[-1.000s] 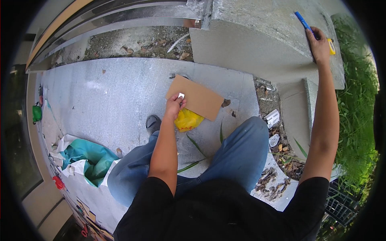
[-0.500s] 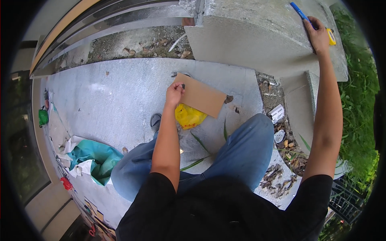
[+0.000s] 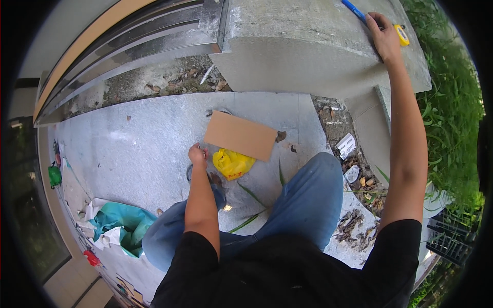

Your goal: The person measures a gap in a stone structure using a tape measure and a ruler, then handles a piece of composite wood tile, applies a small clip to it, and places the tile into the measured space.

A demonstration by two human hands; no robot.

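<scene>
My right hand (image 3: 385, 38) reaches far out onto the concrete ledge at the upper right. Its fingers are closed round the lower end of a blue marker pen (image 3: 354, 10), which points up and to the left. Beside that hand, on its right, lies a yellow tape measure (image 3: 402, 35). My left hand (image 3: 198, 155) is low over the pale floor, its fingers pinched together; whatever they may hold is too small to make out. Just right of it are a crumpled yellow plastic bag (image 3: 232, 163) and a flat brown cardboard piece (image 3: 241, 134), which partly covers the bag.
A teal and white sack (image 3: 123, 226) lies on the floor at the left. Dry leaves and rubble (image 3: 354, 231) fill a strip by my right knee, with a white labelled packet (image 3: 346, 146). Green grass (image 3: 447, 113) grows beyond the ledge. Metal rails (image 3: 169, 31) run along the upper left.
My left hand has drawn back from above the cardboard to the floor left of the yellow bag. My right hand stays at the marker pen while the whole view shifts slightly.
</scene>
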